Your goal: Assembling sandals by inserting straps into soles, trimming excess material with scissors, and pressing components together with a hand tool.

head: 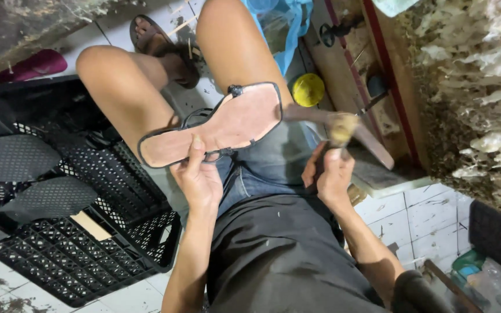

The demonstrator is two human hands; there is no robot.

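My left hand [198, 177] holds a sandal [215, 124] upside down over my lap, thumb pressed on its pinkish-tan underside; the sole has a black edge and thin black straps hanging below. My right hand [331, 174] grips the handle of a glue brush [343, 128], whose yellowish, blurred bristle head is just right of the sandal's wide end, not touching it. My bare knees and denim shorts lie under both hands.
A black plastic crate [94, 232] on the left holds several black textured outsoles [13, 159]. A yellow round lid [307, 89] and a blue plastic bag [279, 23] sit ahead. A glue-crusted wooden bench [471, 87] runs along the right. White tiled floor lies below.
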